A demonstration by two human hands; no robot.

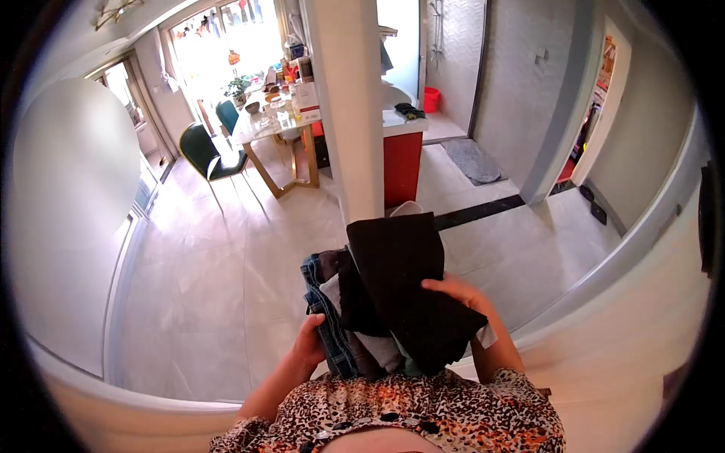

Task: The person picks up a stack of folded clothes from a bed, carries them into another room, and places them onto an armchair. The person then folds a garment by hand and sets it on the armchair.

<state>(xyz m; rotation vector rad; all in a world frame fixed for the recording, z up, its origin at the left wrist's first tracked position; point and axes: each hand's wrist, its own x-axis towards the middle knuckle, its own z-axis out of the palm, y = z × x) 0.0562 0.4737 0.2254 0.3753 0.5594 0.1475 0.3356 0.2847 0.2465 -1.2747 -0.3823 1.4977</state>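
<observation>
A stack of folded clothes is held against my front, between both hands. On top lies a black folded garment [396, 275], draped toward the right. Beneath it show blue jeans [337, 343] at the left edge and a grey garment [380, 349]. My left hand [308, 341] grips the jeans side, its thumb up along the edge and its other fingers hidden under the stack. On the opposite side, my right hand [457, 289] has its thumb and fingers at the black garment's edge, partly hidden by the cloth.
A wall column [347, 113] stands straight ahead. Left of it are a cluttered dining table [260, 130] and a green chair [208, 158]. To the right, a red vanity cabinet [402, 170], a grey mat [473, 161] and dark slippers [594, 205] lie along the bathroom and doorway.
</observation>
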